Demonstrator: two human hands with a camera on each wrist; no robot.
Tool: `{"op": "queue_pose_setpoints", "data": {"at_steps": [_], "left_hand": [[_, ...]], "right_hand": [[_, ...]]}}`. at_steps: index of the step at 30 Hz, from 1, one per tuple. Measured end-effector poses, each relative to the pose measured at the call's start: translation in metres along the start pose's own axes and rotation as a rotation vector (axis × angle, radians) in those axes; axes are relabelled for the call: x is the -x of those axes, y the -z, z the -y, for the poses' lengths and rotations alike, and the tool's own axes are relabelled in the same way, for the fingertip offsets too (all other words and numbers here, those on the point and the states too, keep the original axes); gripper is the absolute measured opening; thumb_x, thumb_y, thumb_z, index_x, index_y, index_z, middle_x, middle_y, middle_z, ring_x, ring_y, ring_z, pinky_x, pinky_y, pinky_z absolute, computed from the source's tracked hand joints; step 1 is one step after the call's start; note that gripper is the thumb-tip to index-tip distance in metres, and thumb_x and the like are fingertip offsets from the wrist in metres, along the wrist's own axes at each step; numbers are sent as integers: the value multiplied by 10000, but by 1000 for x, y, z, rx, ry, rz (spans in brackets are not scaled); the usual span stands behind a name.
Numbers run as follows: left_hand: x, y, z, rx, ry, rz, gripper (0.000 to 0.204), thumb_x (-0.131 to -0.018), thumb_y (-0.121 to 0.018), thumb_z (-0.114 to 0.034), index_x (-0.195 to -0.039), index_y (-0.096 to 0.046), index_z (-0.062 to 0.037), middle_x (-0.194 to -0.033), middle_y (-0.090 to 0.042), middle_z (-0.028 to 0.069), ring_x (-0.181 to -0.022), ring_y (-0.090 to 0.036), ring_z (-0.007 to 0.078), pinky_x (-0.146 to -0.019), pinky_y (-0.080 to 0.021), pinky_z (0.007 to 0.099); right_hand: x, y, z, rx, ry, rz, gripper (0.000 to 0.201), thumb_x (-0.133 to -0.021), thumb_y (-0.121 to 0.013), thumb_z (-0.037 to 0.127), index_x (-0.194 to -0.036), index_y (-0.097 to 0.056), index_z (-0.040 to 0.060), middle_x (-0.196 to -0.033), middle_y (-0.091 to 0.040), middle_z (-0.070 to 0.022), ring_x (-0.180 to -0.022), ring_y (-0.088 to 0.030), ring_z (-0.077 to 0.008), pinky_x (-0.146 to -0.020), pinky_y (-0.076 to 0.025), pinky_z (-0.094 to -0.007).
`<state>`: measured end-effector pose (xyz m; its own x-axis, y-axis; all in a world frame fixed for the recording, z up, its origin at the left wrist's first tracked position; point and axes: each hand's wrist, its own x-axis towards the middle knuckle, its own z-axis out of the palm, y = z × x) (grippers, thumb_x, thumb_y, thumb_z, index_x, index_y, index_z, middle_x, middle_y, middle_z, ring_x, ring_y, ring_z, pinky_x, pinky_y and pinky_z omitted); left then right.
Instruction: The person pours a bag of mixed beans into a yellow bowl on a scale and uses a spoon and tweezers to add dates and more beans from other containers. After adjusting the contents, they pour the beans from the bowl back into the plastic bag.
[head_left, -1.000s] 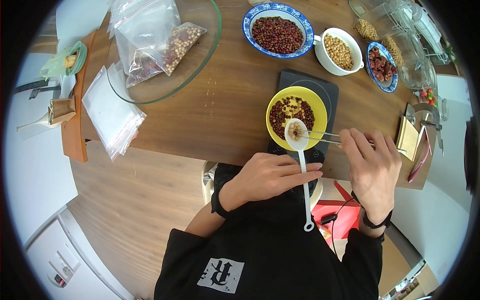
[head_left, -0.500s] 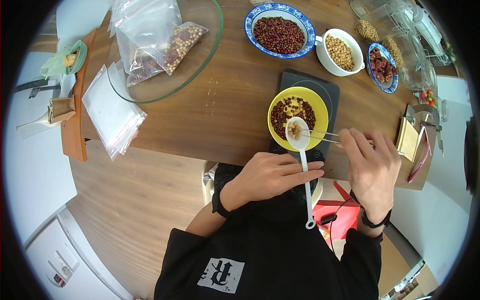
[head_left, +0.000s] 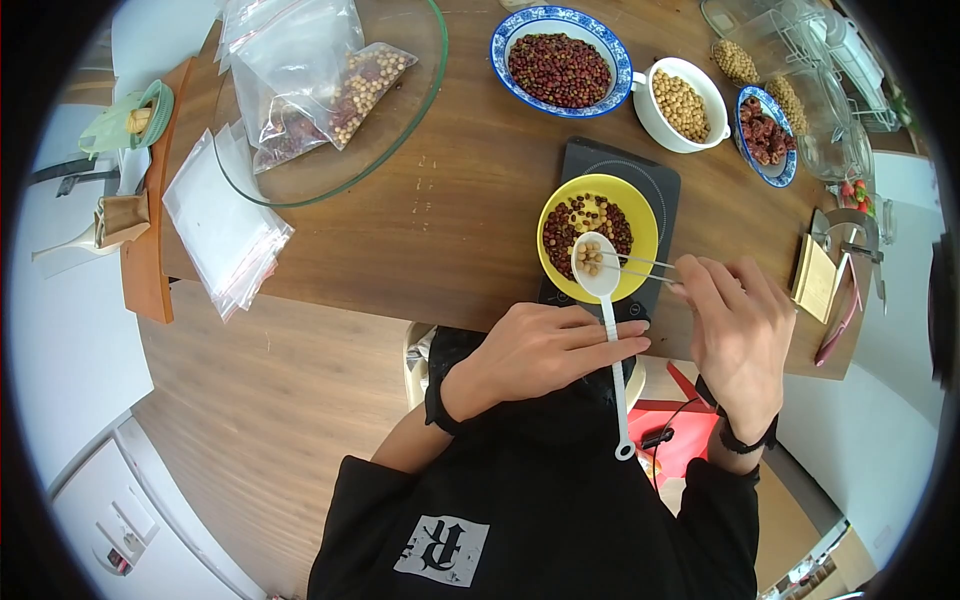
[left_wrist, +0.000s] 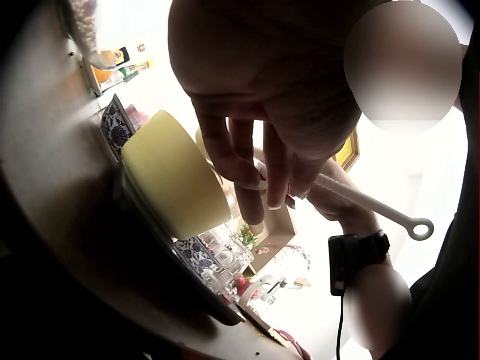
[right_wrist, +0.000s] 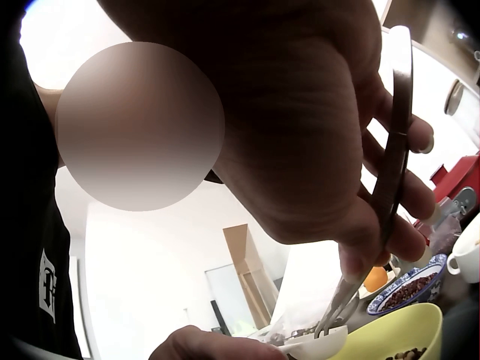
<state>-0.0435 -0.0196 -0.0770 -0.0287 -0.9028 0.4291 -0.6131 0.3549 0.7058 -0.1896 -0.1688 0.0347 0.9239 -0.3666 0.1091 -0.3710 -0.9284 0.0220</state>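
Observation:
My left hand [head_left: 545, 350] holds a long-handled white spoon [head_left: 608, 325], its handle passing between the fingers. The spoon's bowl overlaps the near side of a yellow bowl [head_left: 646, 215] and carries several pale round beans [head_left: 588, 256]. Inside the yellow bowl lie dark red beans [head_left: 556, 242] mixed with pale ones. In my right hand [head_left: 742, 335] I grip metal tweezers [right_wrist: 396, 150], thumb and fingers around the two arms. Their tips reach over the spoon among the pale beans; the right wrist view shows the tips at the spoon's rim.
The yellow bowl stands on a black induction cooker [head_left: 660, 185]. Behind are a blue-patterned bowl [head_left: 615, 40] of red beans, a white pot [head_left: 652, 128] of pale beans and a small dish [head_left: 778, 178]. Left are a glass plate [head_left: 385, 165] with filled bags and flat plastic bags [head_left: 215, 220].
The right hand with the tweezers has shifted slightly left. The spoon's handle end has drifted a little to the right, while the left hand keeps nearly the same place.

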Motion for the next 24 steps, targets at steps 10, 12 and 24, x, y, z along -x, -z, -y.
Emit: {"op": "queue_pose_setpoints", "data": {"at_steps": [10,12,24], "left_hand": [[1,0,2,-14,21,-1,346,-795,-721,-115,-1139,-733,-158,-1194,-734,-19,-891,-736,167,-669,-602,271],[2,0,2,-10,22,-2,348,-792,-724,-114,-1138,-733,-157,-1195,-734,-19,-892,-736,167,-673,-603,271],[0,0,1,-62,20,-24,407,-763,-717,-107,-1166,-736,-160,-1175,-738,-23,-888,-728,153,-650,-592,264]], "right_hand": [[1,0,-2,-15,-39,-50,273,-687,-702,55,-957,-659,61,-795,-638,-15,-736,-602,-218,-593,-496,-342],[0,0,-1,-12,-36,-53,267,-696,-705,57,-959,-659,63,-793,-638,-14,-734,-599,-217,-587,-493,-342],[-1,2,8,8,-38,-9,208,-752,-734,72,-938,-640,58,-755,-615,-13,-709,-579,-203,-546,-475,-337]]}}
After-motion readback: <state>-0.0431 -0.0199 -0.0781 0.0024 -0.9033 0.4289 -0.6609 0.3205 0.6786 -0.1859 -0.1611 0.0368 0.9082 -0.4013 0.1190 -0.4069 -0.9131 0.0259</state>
